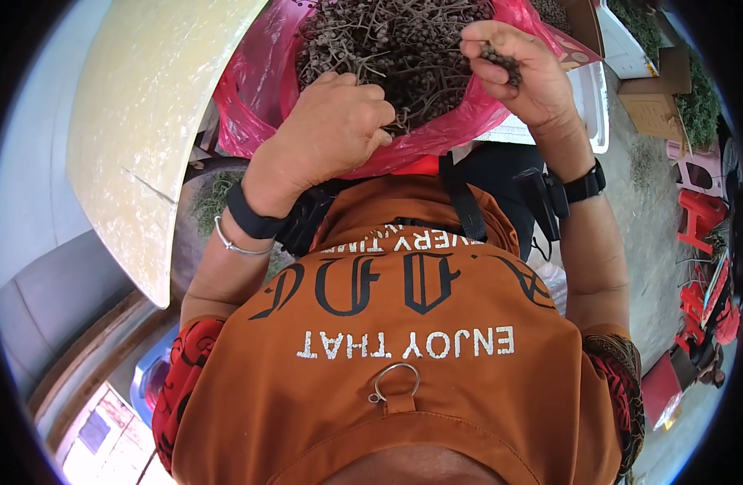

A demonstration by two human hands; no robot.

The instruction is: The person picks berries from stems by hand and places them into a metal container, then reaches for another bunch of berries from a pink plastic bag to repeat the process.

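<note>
A pink plastic bag [246,121] lies open in front of me, filled with a heap of dry, grey-brown stems [420,48] bearing small round berries. At the bag's near left side, my left hand [339,117] is closed with its fingers curled down against the heap. Whatever it grips is hidden under the fingers. Over the heap's right side, my right hand [529,73] is raised with bent fingers. It holds several small, round, dark berries [501,65] between its fingers and palm.
A large pale yellow board [137,145] leans at the left. Right of the bag sits a white foam box [588,105]. Farther right are a cardboard box [650,105], green plants [695,105] and red plastic stools [699,218]. Something blue, plastic [149,380] stands at lower left.
</note>
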